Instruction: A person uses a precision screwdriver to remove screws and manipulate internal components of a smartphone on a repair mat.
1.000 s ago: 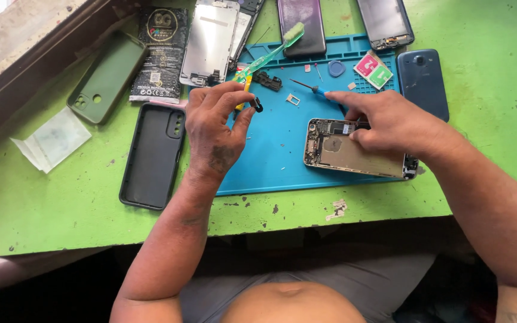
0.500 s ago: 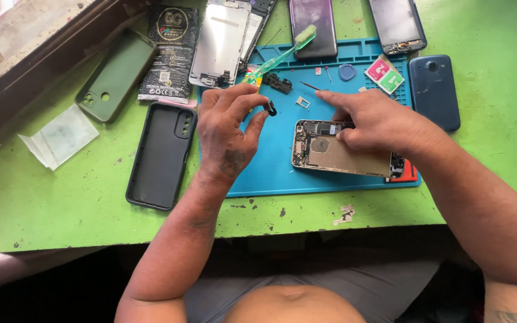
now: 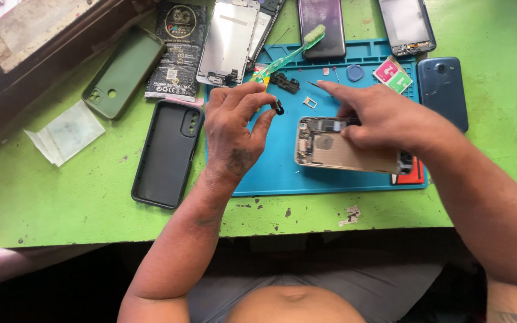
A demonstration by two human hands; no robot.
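Opened phone (image 3: 342,149), blue mat (image 3: 282,173), green table (image 3: 61,209): pinned flat by right hand (image 3: 384,119), forefinger extended | small black part (image 3: 279,108): pinched at left hand (image 3: 234,128) fingertips above mat; risk: slips, rolls off among clutter | black case (image 3: 166,152) beside left wrist | green toothbrush (image 3: 288,55) farther: snag hazard.

Right hand (image 3: 384,119): we see it cover the opened phone's (image 3: 336,149) upper right part.
Small black part (image 3: 278,108): too small for us to identify.
Phones at top edge (image 3: 321,24): cut off.
Red card (image 3: 413,173): mostly hidden.
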